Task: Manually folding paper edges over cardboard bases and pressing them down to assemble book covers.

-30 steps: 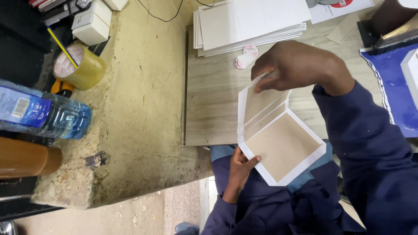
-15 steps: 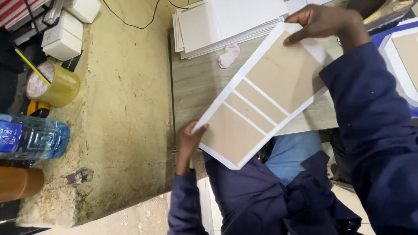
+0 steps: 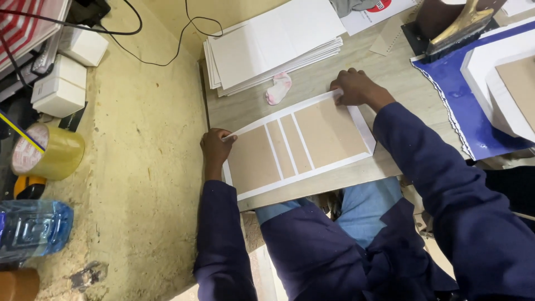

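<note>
Nearest the camera, dark blue sleeves reach over the lap to a wooden table point(image 3: 390, 67). On it lies a flat book cover point(image 3: 298, 146): three brown boards, two wide and one narrow, laid on white paper that shows as a border and as thin strips between them. The left hand point(image 3: 214, 147) pinches the paper edge at the cover's far left corner. The right hand point(image 3: 356, 88) presses down on the far right corner, fingers curled over the white edge.

The near edge of the cover hangs slightly past the table's front, so an uneven push could probably tip or slide it. A crooked fold of the border would likely crease the paper or leave a wrinkle.

Half a second ago the cover was raised and tilted, the right hand holding it high; now it lies flat with both hands on its far edge.

Beyond sit a small pink rag point(image 3: 278, 88) and a stack of white sheets point(image 3: 273, 44).
</note>
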